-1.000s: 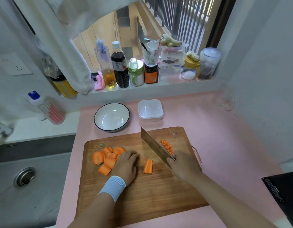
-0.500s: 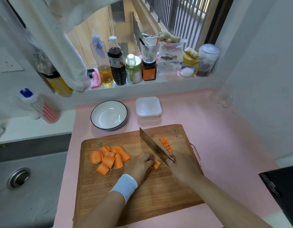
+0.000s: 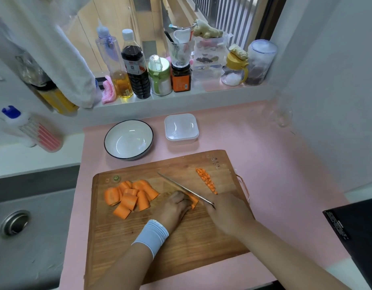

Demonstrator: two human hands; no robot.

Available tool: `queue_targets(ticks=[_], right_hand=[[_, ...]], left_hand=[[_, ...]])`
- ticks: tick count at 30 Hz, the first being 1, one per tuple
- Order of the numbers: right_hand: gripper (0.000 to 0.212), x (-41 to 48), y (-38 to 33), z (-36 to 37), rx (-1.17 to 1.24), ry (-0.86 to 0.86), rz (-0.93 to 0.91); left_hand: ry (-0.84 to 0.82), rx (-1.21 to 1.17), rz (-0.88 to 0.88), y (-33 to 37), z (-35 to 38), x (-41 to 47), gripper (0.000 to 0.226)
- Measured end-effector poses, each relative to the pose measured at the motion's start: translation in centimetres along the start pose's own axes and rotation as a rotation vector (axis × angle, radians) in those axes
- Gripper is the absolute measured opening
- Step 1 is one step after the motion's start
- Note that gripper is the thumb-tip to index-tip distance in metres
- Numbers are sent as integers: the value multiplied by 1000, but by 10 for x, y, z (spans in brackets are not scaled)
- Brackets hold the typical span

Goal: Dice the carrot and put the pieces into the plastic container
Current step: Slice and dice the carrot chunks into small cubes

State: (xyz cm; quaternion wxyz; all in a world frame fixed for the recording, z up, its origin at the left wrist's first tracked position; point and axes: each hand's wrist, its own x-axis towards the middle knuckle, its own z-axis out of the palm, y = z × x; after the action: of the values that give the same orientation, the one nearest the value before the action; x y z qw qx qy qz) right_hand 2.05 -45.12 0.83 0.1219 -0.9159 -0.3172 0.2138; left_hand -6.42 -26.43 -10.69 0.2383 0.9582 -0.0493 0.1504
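Now the left hand point(image 3: 176, 208) curls down on a carrot piece point(image 3: 194, 200) mid-board, the right hand point(image 3: 229, 214) grips the knife point(image 3: 181, 188), blade tight against the knuckles: a slip could nick a finger. Diced bits point(image 3: 207, 181) crowd the board point(image 3: 191, 248) at its far-right edge; the plastic container point(image 3: 181, 128) waits beyond, bare counter point(image 3: 264, 164) between.

Left hand point(image 3: 174, 207): palm down, fingers curled, knuckles forward, fingertips pinning a carrot piece point(image 3: 194, 201). Pale wristband point(image 3: 151, 235) on the left wrist; bare forearm enters from bottom centre. Right hand point(image 3: 230, 215): just beside the left, fist closed round the hidden handle of a knife point(image 3: 182, 188). Bare right forearm runs in from lower right.
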Motion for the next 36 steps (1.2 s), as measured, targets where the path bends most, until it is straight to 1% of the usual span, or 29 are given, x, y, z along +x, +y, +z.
queue_targets(ticks=[3, 9, 15, 21, 25, 28, 31, 34, 36], right_hand=[[36, -2, -2, -1, -15, 3, -17], [31, -8, -1, -5, 5, -8, -40], [31, -7, 1, -2, 23, -16, -59], [25, 1, -1, 5, 61, -67, -12], [25, 7, -2, 2, 108, -126, 18], [19, 7, 0, -2, 140, -146, 41], [16, 6, 1, 0, 142, -127, 41], [21, 4, 0, 3, 127, -98, 29], [21, 4, 1, 3, 138, -98, 34]], left_hand=[[-5, -23, -3, -1, -2, 1, 26], [18, -2, 19, 2, -9, 6, 31], [7, 27, 9, 2, -11, 8, 33], [-6, -44, -8, 1, -9, 8, 27], [14, -44, -7, 2, -8, 6, 27], [10, -41, -8, 3, -5, 5, 28], [8, -45, 6, 4, -5, 5, 32], [9, -62, -11, 5, -6, 5, 34], [24, -78, -25, 6, -6, 5, 41]])
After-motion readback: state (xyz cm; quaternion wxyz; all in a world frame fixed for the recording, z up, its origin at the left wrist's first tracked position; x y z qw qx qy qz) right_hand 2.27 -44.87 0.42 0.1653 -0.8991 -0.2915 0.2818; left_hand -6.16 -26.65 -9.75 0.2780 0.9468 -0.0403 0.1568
